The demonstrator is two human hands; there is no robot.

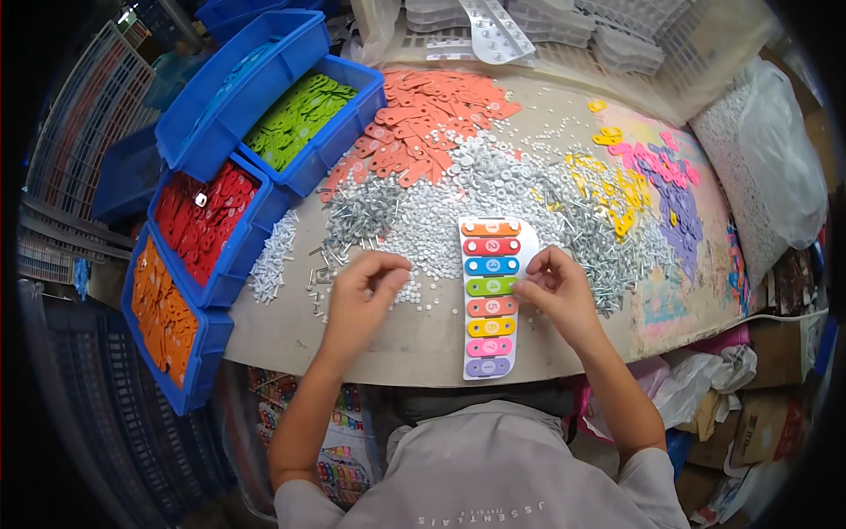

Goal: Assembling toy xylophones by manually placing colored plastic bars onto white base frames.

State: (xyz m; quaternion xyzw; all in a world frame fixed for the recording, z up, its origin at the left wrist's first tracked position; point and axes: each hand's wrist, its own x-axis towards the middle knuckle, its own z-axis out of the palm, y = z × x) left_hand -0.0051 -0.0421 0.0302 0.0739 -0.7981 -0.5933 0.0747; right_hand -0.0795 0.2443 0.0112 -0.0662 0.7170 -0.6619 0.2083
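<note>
In front of me on the table lies a toy xylophone (515, 346), a white tapered base with a column of coloured bars. White round caps sit on the left ends of the orange, red and blue bars near its far end. My right hand (557, 295) is at the right end of the green bar (490, 286), thumb and fingers pinched together. Whatever is between them is too small to make out. Left of the xylophone, over small white caps (426, 240), my left hand (363, 289) has its fingers curled toward the thumb. Its grip is hidden from view.
Loose metal screws (357, 216) and another screw pile (592, 238) flank the white caps. Coral bars (423, 115) are heaped behind. Blue bins (220, 295) with green, red and orange bars stand left. Yellow, pink and purple bars (680, 220) lie right, beside a filled clear bag (749, 167).
</note>
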